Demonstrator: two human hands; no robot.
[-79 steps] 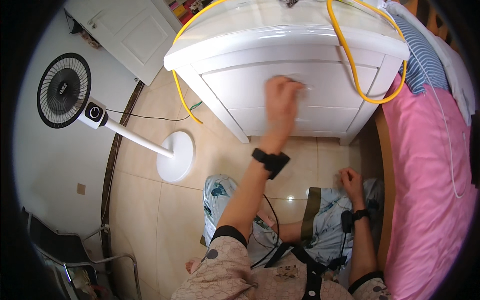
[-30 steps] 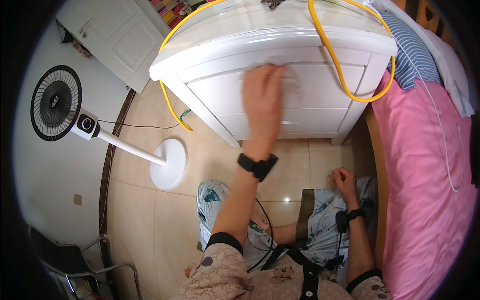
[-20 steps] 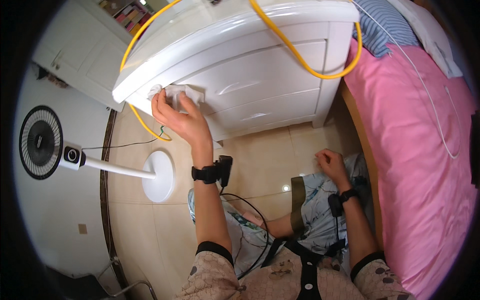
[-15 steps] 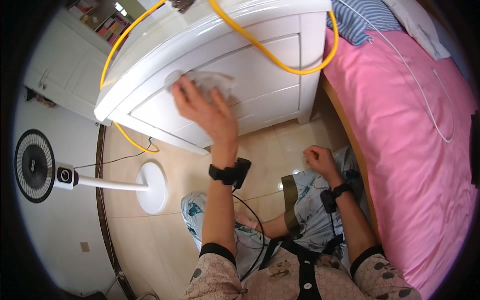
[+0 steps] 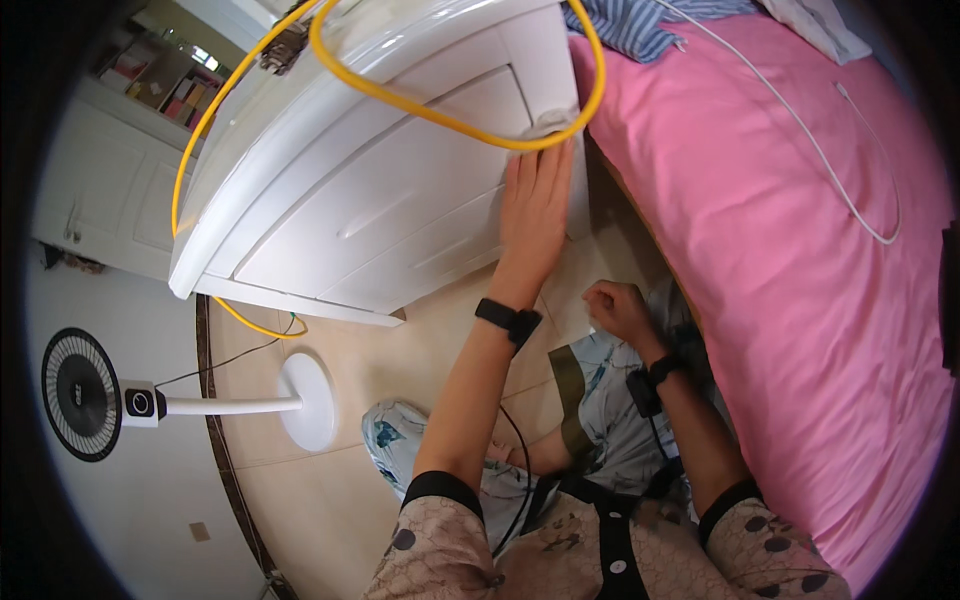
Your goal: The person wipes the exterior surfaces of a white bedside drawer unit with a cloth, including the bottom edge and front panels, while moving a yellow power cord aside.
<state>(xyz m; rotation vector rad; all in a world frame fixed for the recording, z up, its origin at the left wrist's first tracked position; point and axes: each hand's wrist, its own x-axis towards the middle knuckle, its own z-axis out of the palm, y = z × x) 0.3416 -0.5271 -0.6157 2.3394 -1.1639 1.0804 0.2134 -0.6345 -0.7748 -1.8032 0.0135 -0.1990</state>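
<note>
My left hand (image 5: pixel 535 215) reaches forward to the white cabinet (image 5: pixel 370 215), its fingers extended. Under the fingertips a white cloth (image 5: pixel 552 122) is pressed against the right end of the drawer front; part of it is covered by a hanging yellow cable (image 5: pixel 430 112). Loosely curled, my right hand (image 5: pixel 620 310) rests near my right knee, off the cabinet, and nothing shows in it.
To the right lies a bed with a pink sheet (image 5: pixel 760 230), a striped blue cloth (image 5: pixel 635 25) and a white cord (image 5: pixel 815 140). A standing fan (image 5: pixel 80 392) with a round white base (image 5: pixel 307 402) is on the left. Behind it is a white door (image 5: pixel 105 200).
My left hand has slid the cloth rightward along the drawer front, from its left part to its right end. My right hand stays curled near the knee. The whole view has shifted slightly.
</note>
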